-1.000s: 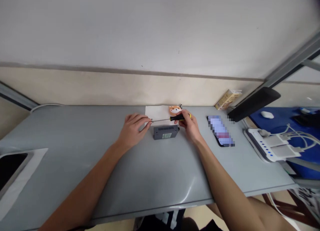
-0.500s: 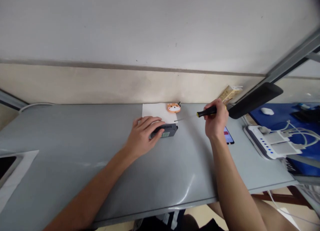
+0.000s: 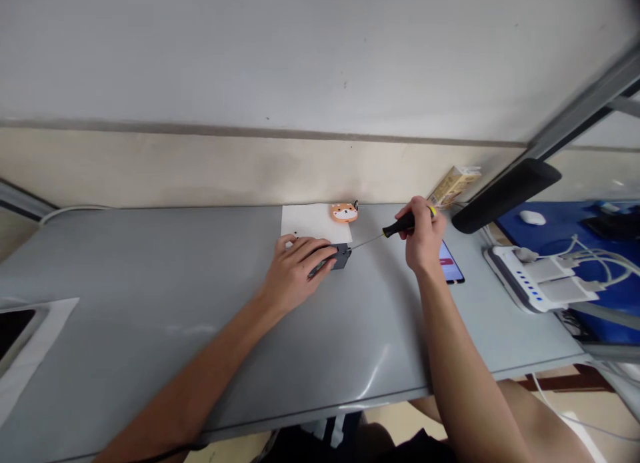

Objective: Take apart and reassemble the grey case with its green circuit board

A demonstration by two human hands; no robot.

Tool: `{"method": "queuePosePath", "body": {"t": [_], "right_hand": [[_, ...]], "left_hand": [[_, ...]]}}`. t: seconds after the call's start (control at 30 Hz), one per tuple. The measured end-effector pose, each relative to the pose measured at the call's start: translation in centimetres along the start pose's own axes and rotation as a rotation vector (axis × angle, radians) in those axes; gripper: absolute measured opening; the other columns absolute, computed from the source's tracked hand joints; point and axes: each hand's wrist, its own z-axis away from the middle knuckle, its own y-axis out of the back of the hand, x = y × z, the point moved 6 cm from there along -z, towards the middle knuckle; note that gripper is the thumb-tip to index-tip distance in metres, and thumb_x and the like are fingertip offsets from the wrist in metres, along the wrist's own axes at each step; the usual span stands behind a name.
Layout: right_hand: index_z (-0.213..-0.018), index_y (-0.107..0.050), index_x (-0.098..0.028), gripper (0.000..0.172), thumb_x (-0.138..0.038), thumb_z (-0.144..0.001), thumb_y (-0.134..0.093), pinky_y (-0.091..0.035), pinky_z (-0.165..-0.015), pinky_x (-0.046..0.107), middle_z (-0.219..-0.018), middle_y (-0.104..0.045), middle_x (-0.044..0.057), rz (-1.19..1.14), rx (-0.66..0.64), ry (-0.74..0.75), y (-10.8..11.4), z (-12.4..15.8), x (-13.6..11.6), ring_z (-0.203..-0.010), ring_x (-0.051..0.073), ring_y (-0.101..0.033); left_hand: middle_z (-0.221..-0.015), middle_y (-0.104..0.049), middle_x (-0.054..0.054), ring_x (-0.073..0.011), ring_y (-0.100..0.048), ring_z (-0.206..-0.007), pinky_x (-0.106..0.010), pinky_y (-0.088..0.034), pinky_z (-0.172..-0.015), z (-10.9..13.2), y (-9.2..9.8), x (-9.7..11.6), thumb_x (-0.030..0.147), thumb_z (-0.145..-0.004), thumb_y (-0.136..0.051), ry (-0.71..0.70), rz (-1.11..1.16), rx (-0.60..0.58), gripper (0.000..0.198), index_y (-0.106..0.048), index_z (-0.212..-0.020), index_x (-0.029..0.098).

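Note:
My left hand [image 3: 300,269] is wrapped over a small dark grey box [image 3: 342,257] with slots in its side, holding it on the grey desk [image 3: 190,269]. Fingers cover most of the box's left part. In my right hand [image 3: 423,239] is a screwdriver [image 3: 400,226] with a black and yellow handle. Its thin shaft slants down to the left, and the tip is at the right end of the box. Whether the tip sits in a screw is too small to tell. Behind the box lies a white sheet of paper [image 3: 305,217], with tiny dark specks on it.
An orange dog-face case [image 3: 344,213] lies on the paper's right corner. Right of my right hand are a phone [image 3: 451,266], a small carton [image 3: 456,185], a black cylinder [image 3: 507,195] and a white power strip [image 3: 515,279] with plugs. A dark-screened device [image 3: 20,329] lies at the far left.
The screwdriver has moved left and down, bringing its tip from above the paper to the box's right end. My left hand has shifted and turned the box slightly, covering more of it.

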Motion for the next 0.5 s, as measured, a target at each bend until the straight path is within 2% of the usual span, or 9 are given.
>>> {"method": "queuePosePath", "body": {"t": [0.23,0.37,0.5], "right_hand": [[-0.061,-0.063,-0.021,0.045,-0.051,-0.095,-0.058,-0.03,-0.04,0.026,-0.051,-0.046,-0.002,0.005,-0.031,0.009,-0.2,0.2,-0.1,-0.042,0.009,-0.042],[-0.063,-0.062,-0.021,0.043,-0.048,-0.096,-0.058,-0.031,-0.041,0.026,-0.056,-0.047,-0.002,0.051,-0.055,0.057,-0.3,0.5,-1.2,-0.043,0.008,-0.042],[-0.08,-0.059,-0.024,0.028,-0.047,-0.096,-0.061,-0.037,-0.048,0.027,-0.063,-0.051,-0.003,0.083,-0.087,0.139,-0.9,1.3,-3.0,-0.051,0.011,-0.046]], "left_hand": [[-0.117,-0.077,-0.001,-0.0165,-0.073,-0.097,-0.041,-0.037,-0.099,0.1,-0.4,0.3,0.019,-0.101,-0.062,-0.02,0.007,-0.011,0.018,-0.068,-0.116,0.028],[-0.119,-0.076,-0.001,-0.0168,-0.072,-0.098,-0.041,-0.037,-0.1,0.3,-0.7,0.3,0.016,-0.101,-0.059,-0.018,0.021,-0.033,0.021,-0.067,-0.117,0.028],[-0.12,-0.075,-0.002,-0.017,-0.071,-0.098,-0.041,-0.038,-0.1,0.5,-1.0,0.2,0.015,-0.102,-0.056,-0.013,0.039,-0.059,0.025,-0.067,-0.119,0.029]]}}
